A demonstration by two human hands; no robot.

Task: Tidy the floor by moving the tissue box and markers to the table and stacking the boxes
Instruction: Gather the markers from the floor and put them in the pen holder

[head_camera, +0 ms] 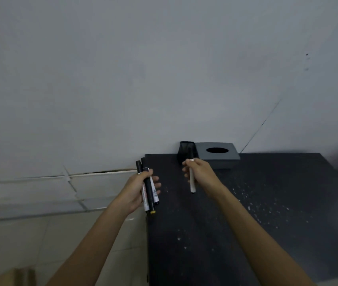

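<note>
Head view: left hand at 9 o'clock is closed around 3 markers. Right hand pinches 1 marker upright over the dark table. Grey tissue box sits at the table's 12 o'clock edge, touching a black pen holder.

The counter is showing black, flecked with scattered white specks. The tissue box is looking grey, its oval opening black. Beside it the pen holder is showing black. The single marker is showing a white barrel with a black cap and black end. The bundled markers are showing black and white, one ending in yellow. The wall is looking pale grey, and the floor tiles off-white.
</note>
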